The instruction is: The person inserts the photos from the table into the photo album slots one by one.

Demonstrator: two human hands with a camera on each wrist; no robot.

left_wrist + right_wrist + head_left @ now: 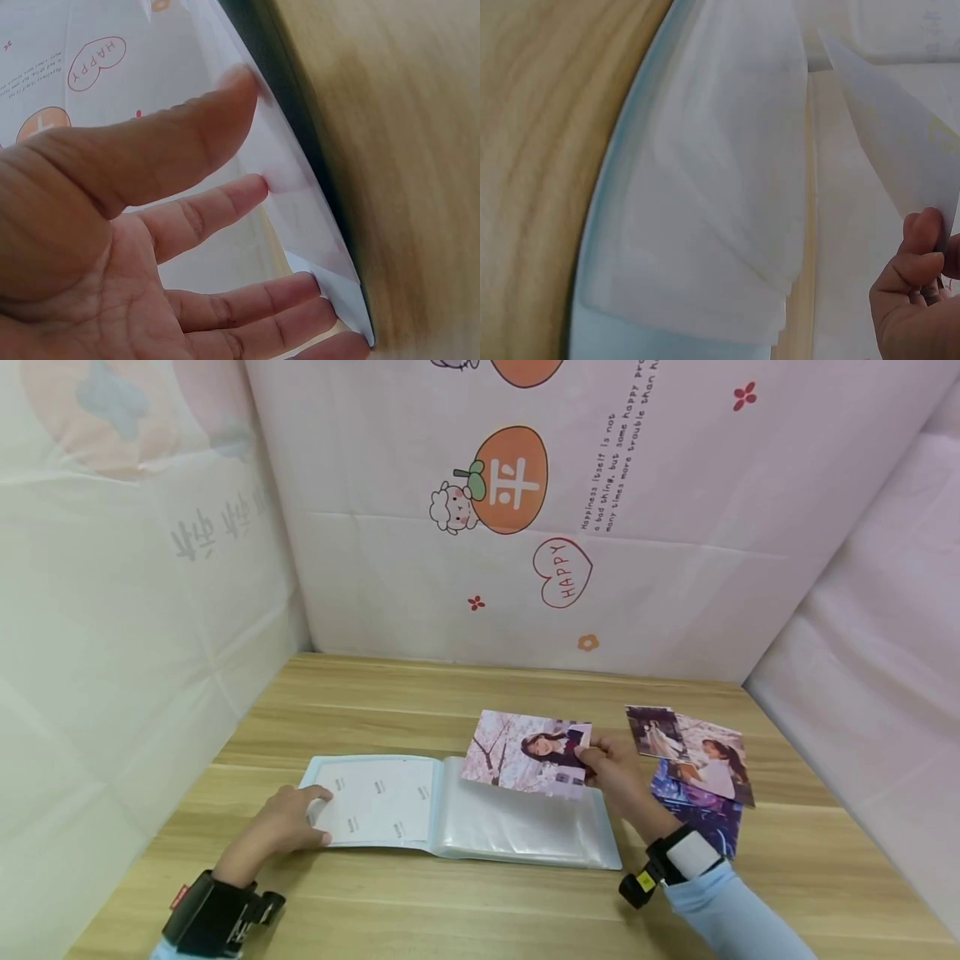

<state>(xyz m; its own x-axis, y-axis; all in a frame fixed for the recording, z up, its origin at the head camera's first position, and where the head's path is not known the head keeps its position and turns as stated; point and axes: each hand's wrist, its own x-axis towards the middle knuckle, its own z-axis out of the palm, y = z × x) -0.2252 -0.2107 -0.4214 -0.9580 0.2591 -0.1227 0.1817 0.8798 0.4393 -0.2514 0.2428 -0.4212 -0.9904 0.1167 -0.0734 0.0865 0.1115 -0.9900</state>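
"Photo [501,750]: where is it?"

"Above the right page [517,831] of the album [375,822], toward its far edge; the right hand [618,770] pinches its right end, long axis running left to right like the page's."

"And the left hand [283,818]?"

"Fingers spread wide, touching the album's left edge."

through my feed i see a screened-off tabletop booth: white sheets [390,585], some printed, stand on three sides of a wood-grain table [420,910], so i cannot tell what room lies beyond.
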